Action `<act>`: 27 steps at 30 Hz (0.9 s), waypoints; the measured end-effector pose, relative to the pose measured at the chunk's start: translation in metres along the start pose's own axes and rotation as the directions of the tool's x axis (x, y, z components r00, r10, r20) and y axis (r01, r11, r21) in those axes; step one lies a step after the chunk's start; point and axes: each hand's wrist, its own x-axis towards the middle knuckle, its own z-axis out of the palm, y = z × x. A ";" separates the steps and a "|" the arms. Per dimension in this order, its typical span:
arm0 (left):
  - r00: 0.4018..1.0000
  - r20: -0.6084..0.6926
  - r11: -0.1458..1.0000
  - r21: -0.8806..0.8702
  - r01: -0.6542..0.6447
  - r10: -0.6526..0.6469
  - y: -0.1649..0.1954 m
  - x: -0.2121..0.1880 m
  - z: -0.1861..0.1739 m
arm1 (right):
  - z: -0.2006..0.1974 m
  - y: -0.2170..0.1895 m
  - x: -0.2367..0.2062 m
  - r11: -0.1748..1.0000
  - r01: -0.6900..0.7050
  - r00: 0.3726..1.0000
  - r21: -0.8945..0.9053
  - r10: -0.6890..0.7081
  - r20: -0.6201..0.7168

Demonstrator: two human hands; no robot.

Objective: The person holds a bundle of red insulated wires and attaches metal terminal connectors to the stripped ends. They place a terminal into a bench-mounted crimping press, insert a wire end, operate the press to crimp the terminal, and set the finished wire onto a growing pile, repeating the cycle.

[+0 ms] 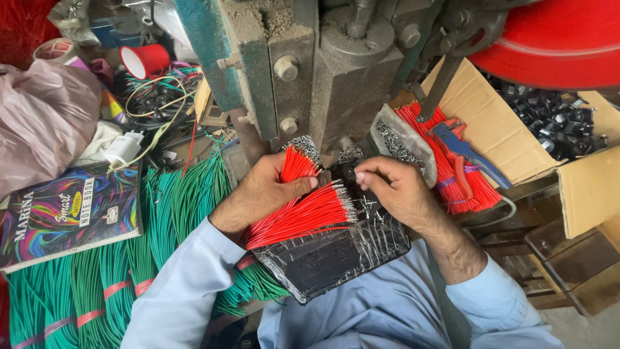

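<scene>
L hand: wrapped round a fat bunch of red wires, thumb pressed on top. Wires fan out w/ shiny metal tips pointing at the R hand.
R hand: thumb + finger tips pinched tight together just past the wire tips. Something tiny may be in the pinch, too small to tell.
Red wires: in the middle, between both hands, right in front of the press, over the black pad.
Black pad: shiny, wrapped in tape, lies under both hands. Little metal bits sit on it near the R hand.
Press machine: big, grey + green, dusty, stands just behind the hands.
Red wheel: top R corner, part of the machine.
More red wires: a 2nd bunch to the R, w/ a blue-handled tool lying on top.
Cardboard box: far R, full of small black parts.
Green wires: lots of bunches on the L, tied w/ pink bands, some tucked under the L arm.
Notebook: bright swirly cover, L side, next to the green wires.
Red cup: top L, lying on its side.
Pink plastic bag: far L, above the notebook.
Sleeves: light blue, both arms.
</scene>
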 end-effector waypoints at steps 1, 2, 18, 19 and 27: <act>1.000 -0.004 1.000 0.011 -0.001 0.001 0.000 0.000 0.000 | 0.004 0.001 0.004 0.994 0.020 1.000 0.111 -0.022 0.011; 1.000 -0.009 1.000 0.021 -0.003 0.003 0.000 -0.001 0.000 | 0.008 0.002 0.009 0.975 0.039 0.999 0.221 -0.044 0.021; 0.999 -0.032 0.999 0.051 -0.004 0.006 -0.002 0.003 0.001 | 0.030 0.023 0.032 0.987 0.083 0.996 0.139 -0.085 0.010; 0.999 -0.035 0.998 0.056 0.009 -0.007 -0.002 0.004 0.001 | 0.030 0.024 0.033 0.987 0.081 0.997 0.136 -0.083 0.009; 0.999 -0.041 0.996 0.076 0.039 -0.036 -0.002 0.009 0.000 | 0.028 0.026 0.037 0.992 0.049 0.999 0.113 -0.051 0.008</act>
